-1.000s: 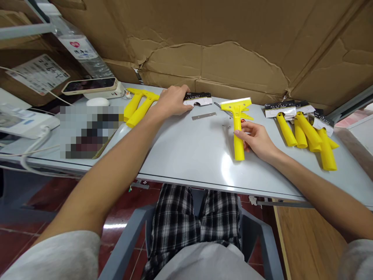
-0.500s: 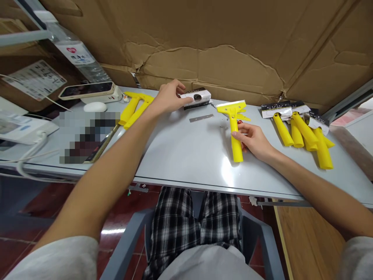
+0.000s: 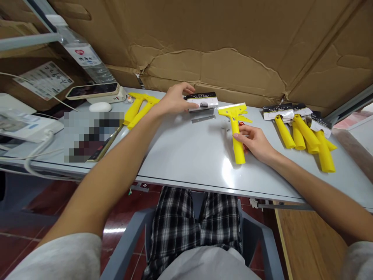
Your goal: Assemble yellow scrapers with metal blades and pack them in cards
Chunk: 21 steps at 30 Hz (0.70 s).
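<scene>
Left hand (image 3: 175,101) pinches the black-and-white card sleeve (image 3: 212,102), right hand (image 3: 256,142) grips the yellow scraper (image 3: 238,149), and that loose blade (image 3: 201,119) between them could nick a finger if either slides over carelessly.

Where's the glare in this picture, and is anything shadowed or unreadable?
Head view: glare whitens the table near the scraper and streaks the floor; head view: a soft shadow lies left of the handle; head view: a mosaic hides something at left, and the cards' print is too small to read.
</scene>
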Each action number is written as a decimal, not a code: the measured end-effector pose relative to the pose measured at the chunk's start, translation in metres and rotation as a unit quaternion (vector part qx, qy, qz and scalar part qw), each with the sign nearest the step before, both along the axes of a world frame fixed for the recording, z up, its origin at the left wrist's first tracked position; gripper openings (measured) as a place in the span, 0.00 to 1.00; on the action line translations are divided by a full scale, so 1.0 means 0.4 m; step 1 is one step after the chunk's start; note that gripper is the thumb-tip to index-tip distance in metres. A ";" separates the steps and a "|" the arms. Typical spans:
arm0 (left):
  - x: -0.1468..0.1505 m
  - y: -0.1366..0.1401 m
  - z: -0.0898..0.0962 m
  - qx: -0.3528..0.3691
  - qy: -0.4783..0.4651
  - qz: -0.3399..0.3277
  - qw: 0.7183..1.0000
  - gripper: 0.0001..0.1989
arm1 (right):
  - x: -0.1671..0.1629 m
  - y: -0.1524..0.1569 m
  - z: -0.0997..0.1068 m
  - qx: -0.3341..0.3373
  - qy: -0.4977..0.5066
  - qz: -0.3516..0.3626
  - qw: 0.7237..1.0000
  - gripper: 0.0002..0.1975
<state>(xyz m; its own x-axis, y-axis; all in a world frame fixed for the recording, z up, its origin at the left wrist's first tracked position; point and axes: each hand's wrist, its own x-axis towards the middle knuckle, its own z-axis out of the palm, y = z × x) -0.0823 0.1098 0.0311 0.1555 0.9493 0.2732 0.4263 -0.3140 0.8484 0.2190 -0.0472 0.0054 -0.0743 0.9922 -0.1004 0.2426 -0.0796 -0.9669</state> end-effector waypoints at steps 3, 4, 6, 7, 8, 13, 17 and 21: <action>0.003 -0.018 0.027 -0.023 -0.057 -0.020 0.998 0.33 | 0.000 -0.001 0.000 -0.001 -0.001 0.000 1.000 0.37; 0.006 -0.024 0.034 -0.009 -0.082 -0.010 0.997 0.35 | 0.000 0.000 -0.002 0.000 0.001 -0.002 1.000 0.36; 0.018 -0.041 0.045 0.028 -0.124 0.012 0.992 0.40 | 0.003 0.003 -0.006 0.001 0.015 -0.003 1.000 0.36; 0.027 -0.052 0.049 0.043 -0.140 0.013 0.989 0.43 | 0.005 0.006 -0.010 0.001 0.027 -0.003 1.000 0.35; 0.039 -0.066 0.052 0.053 -0.155 0.004 0.987 0.45 | 0.007 0.009 -0.014 0.002 0.044 -0.003 0.999 0.35; 0.110 -0.145 0.044 0.051 -0.214 -0.132 0.967 0.49 | 0.018 0.025 -0.020 0.009 0.132 -0.039 0.990 0.36; 0.144 -0.164 0.018 -0.026 -0.237 -0.163 0.957 0.49 | 0.018 0.026 -0.009 0.013 0.154 -0.068 0.986 0.38; 0.144 -0.141 -0.008 -0.075 -0.237 -0.164 0.955 0.45 | 0.018 0.027 -0.009 0.015 0.150 -0.067 0.986 0.38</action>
